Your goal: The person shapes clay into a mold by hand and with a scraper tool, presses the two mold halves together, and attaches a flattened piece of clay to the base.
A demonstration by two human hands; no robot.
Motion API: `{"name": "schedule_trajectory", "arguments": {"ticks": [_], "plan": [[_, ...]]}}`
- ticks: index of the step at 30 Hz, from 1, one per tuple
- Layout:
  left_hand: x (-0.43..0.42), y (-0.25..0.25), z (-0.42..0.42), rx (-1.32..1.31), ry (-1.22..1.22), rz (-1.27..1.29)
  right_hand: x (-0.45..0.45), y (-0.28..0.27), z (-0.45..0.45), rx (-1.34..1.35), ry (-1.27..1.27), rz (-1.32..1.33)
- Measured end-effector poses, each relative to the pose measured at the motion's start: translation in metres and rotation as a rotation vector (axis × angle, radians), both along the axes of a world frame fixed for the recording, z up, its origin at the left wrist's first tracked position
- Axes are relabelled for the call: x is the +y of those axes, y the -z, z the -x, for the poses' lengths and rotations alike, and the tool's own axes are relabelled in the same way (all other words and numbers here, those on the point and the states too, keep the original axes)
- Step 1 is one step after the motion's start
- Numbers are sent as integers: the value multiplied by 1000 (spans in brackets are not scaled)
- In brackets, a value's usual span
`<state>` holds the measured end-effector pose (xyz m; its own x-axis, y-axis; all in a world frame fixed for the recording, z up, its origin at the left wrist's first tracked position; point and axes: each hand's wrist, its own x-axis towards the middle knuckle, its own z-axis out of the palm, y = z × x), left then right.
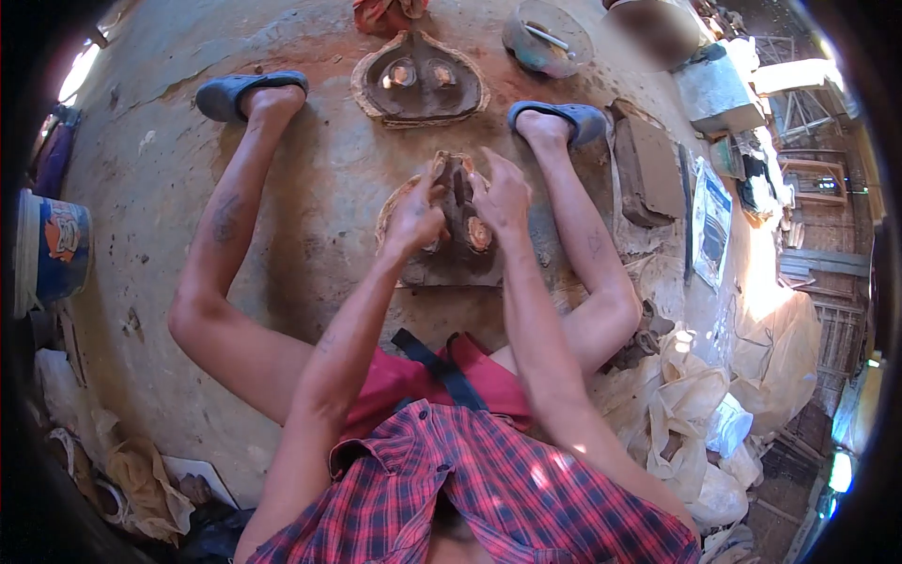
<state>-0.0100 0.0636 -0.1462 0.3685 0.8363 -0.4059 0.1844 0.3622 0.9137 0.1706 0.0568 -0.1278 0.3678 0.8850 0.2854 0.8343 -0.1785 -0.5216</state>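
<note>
Grey-brown floor (178, 188) sweeps across the frame, its widest stretch at left between the bent leg and the bucket, and on the right the pale plastic sheeting (691, 399) crowds in at the lower edge. Dead centre, there's the near mould (458, 211), dark clay inside a rough tan rim, with floor showing on either side up to the legs; a strip of floor parts it from the far mould (423, 105), upper centre. Upper right, a clay block (650, 174) sits just beside a blue shoe (584, 122). Over at far left, the bucket (56, 249) flashes an orange-and-white label, but no words can be read; the printed sheet (711, 226) at right has print too small to make out. Up top, a bowl (550, 64). Now the hands, both at the near mould's upper end: left hand (416, 214) with fingers curled at the left rim, right hand (505, 191) with fingers spread at the right; whether either is clamped on it, can't tell. Smallest, a white stick (547, 37) in the bowl.
</note>
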Motion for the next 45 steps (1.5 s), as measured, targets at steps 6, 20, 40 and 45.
{"name": "schedule_trajectory", "arguments": {"ticks": [6, 20, 40, 45], "plan": [[-42, 46, -32, -117, 94, -66, 51, 10, -25, 181, -597, 572], [-24, 1, -42, 388, 281, -237, 21, -4, -52, 188, -482, 466], [10, 10, -19, 276, -15, -649, -27, 14, -52, -230, -614, 548], [-4, 28, 28, 296, -505, -513, -32, 15, -49, -309, -611, 519]]}}
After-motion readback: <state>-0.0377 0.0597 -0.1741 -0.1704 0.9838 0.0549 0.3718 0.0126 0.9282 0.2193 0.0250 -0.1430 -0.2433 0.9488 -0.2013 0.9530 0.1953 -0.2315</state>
